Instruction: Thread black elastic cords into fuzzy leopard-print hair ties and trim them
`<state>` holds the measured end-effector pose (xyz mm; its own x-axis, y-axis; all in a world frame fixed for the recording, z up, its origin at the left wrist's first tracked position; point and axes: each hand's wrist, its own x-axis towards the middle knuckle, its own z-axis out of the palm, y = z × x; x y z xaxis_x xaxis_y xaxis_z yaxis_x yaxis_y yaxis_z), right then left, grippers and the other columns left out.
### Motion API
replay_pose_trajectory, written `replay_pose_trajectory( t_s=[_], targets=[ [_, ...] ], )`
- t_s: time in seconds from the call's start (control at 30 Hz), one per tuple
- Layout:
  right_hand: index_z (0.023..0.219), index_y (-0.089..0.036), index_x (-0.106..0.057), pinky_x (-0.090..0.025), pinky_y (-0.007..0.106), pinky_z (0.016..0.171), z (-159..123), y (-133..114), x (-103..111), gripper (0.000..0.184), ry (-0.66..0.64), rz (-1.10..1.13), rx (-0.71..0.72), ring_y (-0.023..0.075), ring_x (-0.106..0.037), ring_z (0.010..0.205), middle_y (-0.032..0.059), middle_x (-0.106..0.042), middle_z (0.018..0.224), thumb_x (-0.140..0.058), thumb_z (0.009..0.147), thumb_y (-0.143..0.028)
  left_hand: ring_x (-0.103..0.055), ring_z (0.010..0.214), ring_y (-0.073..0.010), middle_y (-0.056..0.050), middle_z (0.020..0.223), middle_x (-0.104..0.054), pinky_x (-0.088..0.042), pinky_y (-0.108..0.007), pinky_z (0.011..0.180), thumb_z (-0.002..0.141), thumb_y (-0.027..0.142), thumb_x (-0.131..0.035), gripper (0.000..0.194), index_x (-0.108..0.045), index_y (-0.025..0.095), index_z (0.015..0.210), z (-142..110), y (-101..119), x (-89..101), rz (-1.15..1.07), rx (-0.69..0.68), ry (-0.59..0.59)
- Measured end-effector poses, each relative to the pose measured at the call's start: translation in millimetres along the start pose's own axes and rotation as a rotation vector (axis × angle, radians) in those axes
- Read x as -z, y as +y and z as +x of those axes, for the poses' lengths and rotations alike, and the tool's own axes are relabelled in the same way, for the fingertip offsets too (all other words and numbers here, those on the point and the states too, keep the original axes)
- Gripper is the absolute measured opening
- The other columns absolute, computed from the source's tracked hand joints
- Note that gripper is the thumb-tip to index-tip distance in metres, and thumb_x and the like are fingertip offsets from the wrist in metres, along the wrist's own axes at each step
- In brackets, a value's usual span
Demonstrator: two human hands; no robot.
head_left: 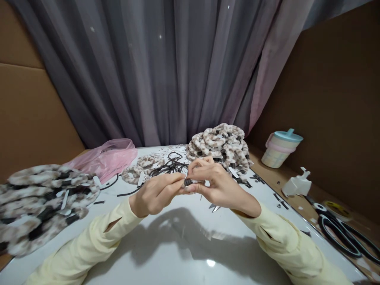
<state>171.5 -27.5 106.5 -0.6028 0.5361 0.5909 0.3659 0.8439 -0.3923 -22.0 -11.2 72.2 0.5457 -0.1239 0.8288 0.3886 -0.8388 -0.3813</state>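
Above the middle of the white table, my left hand and my right hand meet with fingers pinched together. Between their fingertips is a furry cord with a dark band wound around it; most of it is hidden by the fingers. Just behind my hands lies a loose tangle of black cord, one end trailing left. A few furry mottled loops with a white tag sit beside the tangle. Below my right hand, silvery blades stick out, their handles out of sight.
Piles of furry loops with white tags lie at left and back right. A pink plastic bag is at back left. On the right stand a lidded cup and white bottle, near large scissors and yellow tape.
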Motion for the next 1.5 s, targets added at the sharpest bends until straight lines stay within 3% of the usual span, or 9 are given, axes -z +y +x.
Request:
replay_pose_trajectory(
  t_s=[0.27, 0.47, 0.7, 0.87, 0.97, 1.1, 1.23, 1.3, 1.5],
  targets=[
    [0.060, -0.016, -0.047, -0.027, 0.034, 0.073, -1, -6, -7, 0.035, 0.082, -0.093, 0.093, 0.0162, -0.050, 0.073, 0.0008, -0.049, 0.061, -0.036, 0.092, -0.025, -0.064, 0.079, -0.0143, -0.008, 0.081, -0.066, -0.054, -0.023, 0.068, 0.089, 0.018, -0.048, 0.009, -0.053, 0.014, 0.096, 6, 1, 3.2, -0.158, 0.180, 0.028],
    [0.067, -0.017, -0.043, -0.027, 0.034, 0.075, 0, -7, -7, 0.030, 0.049, -0.069, 0.022, 0.0140, -0.047, 0.072, 0.0016, -0.052, 0.071, -0.032, 0.094, -0.025, -0.059, 0.081, -0.0139, -0.008, 0.086, -0.061, -0.051, -0.025, 0.069, 0.091, 0.020, -0.044, 0.010, -0.050, 0.016, 0.097, 5, 0, -3.5, -0.340, 0.296, 0.083],
    [0.073, -0.018, -0.037, -0.026, 0.035, 0.078, 0, -4, -5, 0.020, -0.054, -0.200, 0.037, 0.0148, -0.043, 0.075, 0.0000, -0.047, 0.071, -0.031, 0.092, -0.018, -0.056, 0.079, -0.0143, -0.006, 0.082, -0.057, -0.048, -0.026, 0.069, 0.089, 0.008, -0.039, 0.016, -0.048, 0.017, 0.098, 1, 5, -10.7, -0.257, 0.330, 0.096],
    [0.080, -0.018, -0.042, -0.026, 0.035, 0.080, 0, -3, -6, 0.014, -0.023, -0.248, 0.042, 0.0150, -0.043, 0.075, 0.0007, -0.049, 0.074, -0.033, 0.089, -0.013, -0.053, 0.066, -0.0109, -0.002, 0.072, -0.055, -0.046, -0.020, 0.063, 0.086, 0.004, -0.041, 0.015, -0.049, 0.017, 0.090, 3, 10, -9.4, -0.196, 0.395, 0.075],
    [0.081, -0.018, -0.044, -0.027, 0.034, 0.077, -1, -2, -12, 0.015, 0.079, -0.267, 0.069, 0.0158, -0.044, 0.073, 0.0015, -0.049, 0.072, -0.033, 0.085, -0.009, -0.051, 0.058, -0.0084, 0.000, 0.070, -0.056, -0.043, -0.017, 0.056, 0.085, 0.003, -0.044, 0.015, -0.049, 0.017, 0.087, 5, 15, -8.4, -0.184, 0.450, 0.073],
    [0.076, -0.018, -0.044, -0.028, 0.034, 0.075, -2, -1, -18, 0.016, 0.182, -0.342, 0.112, 0.0162, -0.043, 0.070, 0.0021, -0.048, 0.069, -0.033, 0.083, -0.009, -0.044, 0.043, -0.0053, 0.004, 0.061, -0.055, -0.035, -0.015, 0.042, 0.084, 0.009, -0.049, 0.009, -0.051, 0.018, 0.083, 9, 20, -4.1, -0.241, 0.626, 0.044],
    [0.078, -0.016, -0.047, -0.028, 0.035, 0.079, 0, 2, -17, 0.019, 0.178, -0.484, 0.149, 0.0159, -0.046, 0.071, 0.0037, -0.051, 0.071, -0.032, 0.090, -0.012, -0.043, 0.037, -0.0053, 0.006, 0.050, -0.054, -0.035, -0.014, 0.039, 0.085, 0.021, -0.052, 0.012, -0.052, 0.017, 0.074, 17, 20, 2.2, -0.380, 0.905, -0.060],
    [0.080, -0.015, -0.048, -0.027, 0.036, 0.082, 1, 3, -15, 0.022, 0.159, -0.546, 0.163, 0.0163, -0.048, 0.075, 0.0048, -0.053, 0.074, -0.030, 0.093, -0.014, -0.047, 0.039, -0.0058, 0.004, 0.055, -0.059, -0.036, -0.014, 0.040, 0.086, 0.025, -0.051, 0.015, -0.053, 0.017, 0.073, 20, 18, 3.7, -0.429, 0.968, -0.082],
    [0.084, -0.015, -0.049, -0.025, 0.036, 0.085, 0, 3, -11, 0.025, 0.080, -0.622, 0.180, 0.0167, -0.050, 0.080, 0.0034, -0.054, 0.074, -0.028, 0.096, -0.019, -0.046, 0.042, -0.0057, 0.006, 0.053, -0.057, -0.036, -0.015, 0.044, 0.086, 0.021, -0.051, 0.012, -0.055, 0.018, 0.076, 15, 14, 1.5, -0.271, 0.784, -0.037]
  ],
)
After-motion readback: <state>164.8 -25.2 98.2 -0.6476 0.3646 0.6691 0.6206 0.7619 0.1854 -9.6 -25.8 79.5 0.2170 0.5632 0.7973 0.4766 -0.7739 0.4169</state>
